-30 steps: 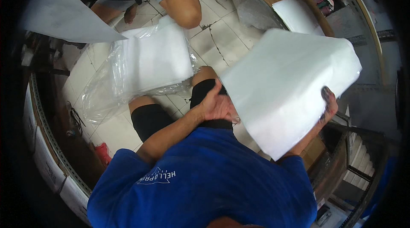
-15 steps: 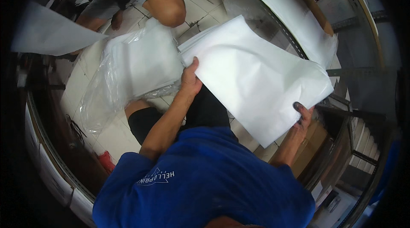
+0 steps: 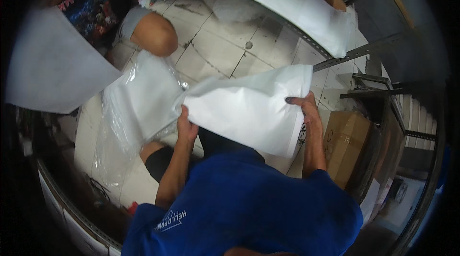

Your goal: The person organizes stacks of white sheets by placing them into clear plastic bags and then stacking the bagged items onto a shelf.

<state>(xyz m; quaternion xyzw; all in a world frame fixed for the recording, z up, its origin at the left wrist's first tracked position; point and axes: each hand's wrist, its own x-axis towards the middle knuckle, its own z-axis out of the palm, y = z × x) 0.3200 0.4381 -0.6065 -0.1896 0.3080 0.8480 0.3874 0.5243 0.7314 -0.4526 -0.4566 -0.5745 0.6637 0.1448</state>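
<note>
Between my two hands is a bundle of large white sheets (image 3: 239,110), bowed and lifted above the floor in front of my lap. My left hand (image 3: 187,124) grips its near left corner, thumb on top. At the right end my right hand (image 3: 306,110) holds the edge, its dark-stained thumb pressed on the upper face and its other fingers hidden beneath. Left of the bundle, a stack of white sheets (image 3: 143,98) lies on the floor in a clear plastic wrapper (image 3: 112,153). The bundle's far left end reaches that stack; whether they touch I cannot tell.
Across at the left, another person (image 3: 153,33) holds up a large white sheet (image 3: 57,59). A metal rack (image 3: 311,45) at far right carries more white sheets (image 3: 302,6). Near my right arm stands a cardboard box (image 3: 347,145). Tiled floor (image 3: 215,40) lies between.
The bundle has come nearer to me and leftward, and now bows more between my hands. My right hand has moved up and left. The other person's sheet hangs larger in view.
</note>
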